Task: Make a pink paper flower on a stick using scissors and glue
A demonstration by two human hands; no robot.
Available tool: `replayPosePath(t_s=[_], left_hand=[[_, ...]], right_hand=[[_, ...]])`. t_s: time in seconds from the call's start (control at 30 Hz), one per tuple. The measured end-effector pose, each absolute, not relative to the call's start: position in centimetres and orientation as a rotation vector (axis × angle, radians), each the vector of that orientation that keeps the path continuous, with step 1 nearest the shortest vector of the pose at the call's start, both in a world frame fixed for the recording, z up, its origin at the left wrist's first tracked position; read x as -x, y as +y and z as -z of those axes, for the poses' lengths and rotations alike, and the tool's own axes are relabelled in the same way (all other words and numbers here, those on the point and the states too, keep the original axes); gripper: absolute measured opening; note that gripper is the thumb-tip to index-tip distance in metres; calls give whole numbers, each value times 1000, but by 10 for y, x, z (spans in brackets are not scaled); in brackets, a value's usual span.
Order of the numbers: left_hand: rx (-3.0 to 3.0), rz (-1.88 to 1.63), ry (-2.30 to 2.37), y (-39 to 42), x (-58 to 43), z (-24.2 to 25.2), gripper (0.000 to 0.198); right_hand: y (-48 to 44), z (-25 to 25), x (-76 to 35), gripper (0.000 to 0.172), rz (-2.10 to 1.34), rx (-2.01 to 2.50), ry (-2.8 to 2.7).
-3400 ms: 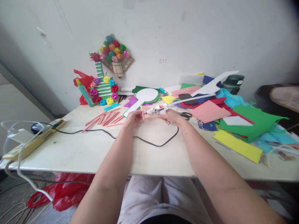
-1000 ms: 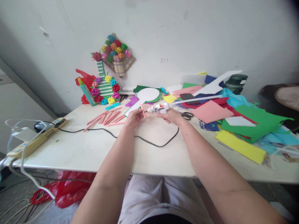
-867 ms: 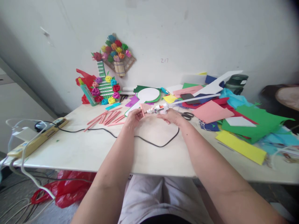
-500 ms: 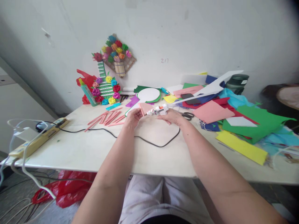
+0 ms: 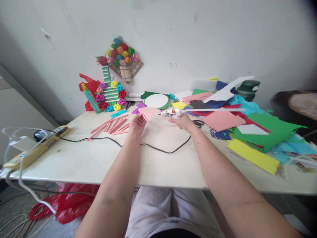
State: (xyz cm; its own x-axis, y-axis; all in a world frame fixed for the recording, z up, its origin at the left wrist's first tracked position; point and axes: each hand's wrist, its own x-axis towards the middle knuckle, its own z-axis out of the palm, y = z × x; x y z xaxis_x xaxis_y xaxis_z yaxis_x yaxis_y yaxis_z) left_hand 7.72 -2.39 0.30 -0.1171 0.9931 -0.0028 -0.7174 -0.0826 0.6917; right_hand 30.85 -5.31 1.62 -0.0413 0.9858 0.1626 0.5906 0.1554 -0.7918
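My left hand (image 5: 138,123) is closed on a piece of pink paper (image 5: 150,113) with one edge rolled, held above the table. In my right hand (image 5: 181,121) is a white glue gun (image 5: 172,113), its nozzle pointing left toward the paper. A long whitish glue stick (image 5: 213,109) sticks out of its back end to the right. Nozzle and paper look apart, though a smear of motion blurs the gap. Several rolled pink paper tubes (image 5: 115,125) lie on the table to the left of my left hand.
A black cord (image 5: 170,152) loops over the table (image 5: 81,162) to a yellow power strip (image 5: 37,147). Paper-flower crafts (image 5: 110,94), a green glue bottle (image 5: 91,98) and a white paper disc (image 5: 156,100) stand or lie behind. Scissors (image 5: 198,123) and coloured sheets (image 5: 262,132) are at right.
My left hand has shifted left with the pink paper, away from the glue gun's nozzle. The glue gun has turned, so its glue stick now lies nearly level.
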Motion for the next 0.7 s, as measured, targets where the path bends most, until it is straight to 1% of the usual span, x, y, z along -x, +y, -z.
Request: replayPosePath(t_s=[0.07,0.17,0.27,0.4,0.57,0.7], left_hand=[[-568,-1601,646,-25,-77,-4,8],[-582,-1602,652,-28,-79,-6,6],[-605,-1582,645,-30,-81,-7,5],[-625,-1532,622,-31,-86,-8,6],[-653,-1473,605,-35,-91,-7,7],[-671,-1461,617,-36,-93,-7,5]], right_hand=[[-48,-11,-312,36,-451,1616,-1748],[-43,-7,-315,36,-153,1799,-1889],[-41,-4,-314,38,-86,1917,-2012],[-39,2,-310,42,-25,1908,-2127],[-42,4,-308,40,68,1943,-2197],[-50,-2,-305,35,274,1856,-2102]])
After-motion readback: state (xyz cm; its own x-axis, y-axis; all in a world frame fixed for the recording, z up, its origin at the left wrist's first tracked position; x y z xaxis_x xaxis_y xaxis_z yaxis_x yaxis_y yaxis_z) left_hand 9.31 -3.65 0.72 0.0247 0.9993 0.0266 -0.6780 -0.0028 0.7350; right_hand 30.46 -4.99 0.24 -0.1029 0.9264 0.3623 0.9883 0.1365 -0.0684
